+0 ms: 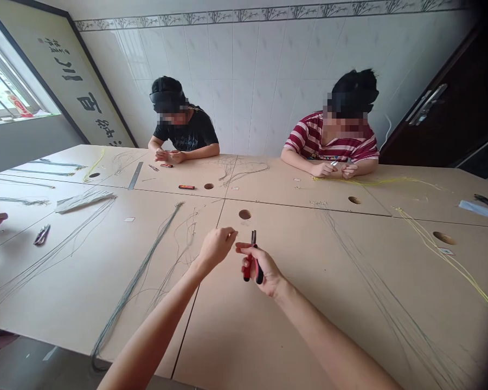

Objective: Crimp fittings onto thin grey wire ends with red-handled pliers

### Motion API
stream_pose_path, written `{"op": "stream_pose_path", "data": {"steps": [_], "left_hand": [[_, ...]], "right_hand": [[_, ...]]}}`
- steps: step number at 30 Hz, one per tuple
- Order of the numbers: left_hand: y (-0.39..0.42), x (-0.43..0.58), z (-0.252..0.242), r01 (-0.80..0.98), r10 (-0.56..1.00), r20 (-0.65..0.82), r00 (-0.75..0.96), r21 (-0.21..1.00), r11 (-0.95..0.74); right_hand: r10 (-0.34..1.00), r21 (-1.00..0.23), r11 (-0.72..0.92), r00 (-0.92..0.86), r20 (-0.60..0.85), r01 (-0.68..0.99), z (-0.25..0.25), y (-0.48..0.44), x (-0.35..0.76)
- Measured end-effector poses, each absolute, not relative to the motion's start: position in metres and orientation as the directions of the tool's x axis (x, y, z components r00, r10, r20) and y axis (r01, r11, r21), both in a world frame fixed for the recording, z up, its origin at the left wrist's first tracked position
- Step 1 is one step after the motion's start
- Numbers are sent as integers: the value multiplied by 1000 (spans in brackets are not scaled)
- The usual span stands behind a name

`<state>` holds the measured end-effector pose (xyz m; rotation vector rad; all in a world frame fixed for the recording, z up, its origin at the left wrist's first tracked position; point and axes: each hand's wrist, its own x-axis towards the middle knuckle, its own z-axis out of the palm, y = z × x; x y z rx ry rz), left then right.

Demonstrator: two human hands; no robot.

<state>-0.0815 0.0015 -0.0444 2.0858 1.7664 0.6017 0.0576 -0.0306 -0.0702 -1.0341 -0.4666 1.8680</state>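
Over the middle of the table, my right hand (264, 266) is wrapped round a pair of pliers (248, 267) with red and black handles, its metal jaws pointing away from me. My left hand (217, 248) is closed in a pinch just left of the pliers. Something tiny shows at its fingertips, too small to name. Left of that hand, a bundle of grey-green cords (144, 268) lies along the table, with some looser thin cords (174, 260) beside it. On the right, more thin dark cords (361, 265) stretch towards the near edge.
Two people sit across the table (293, 336), handling small items. Yellow cords (435, 244) lie at the right. A metal ruler (135, 175), a red-and-black marker-like item (186, 187) and another pair of pliers (42, 235) lie to the left. Round holes (244, 214) pierce the tabletop.
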Motion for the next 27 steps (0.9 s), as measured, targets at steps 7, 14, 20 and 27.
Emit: {"op": "stream_pose_path", "data": {"steps": [7,14,20,27], "left_hand": [[-14,-66,-62,926,968,73,241,281,-252],[-23,-65,-82,938,964,62,258,221,-265],[-43,-97,-101,979,957,283,-64,203,6],[-42,-124,-135,899,892,133,-432,139,414]], "right_hand": [[768,-530,-595,-233,-596,-604,-78,-14,42],[711,-526,-652,-199,-675,-546,-90,-4,41],[721,-570,-651,-173,-672,-501,-84,5,45],[724,-584,-658,-186,-664,-476,-74,20,45]]}}
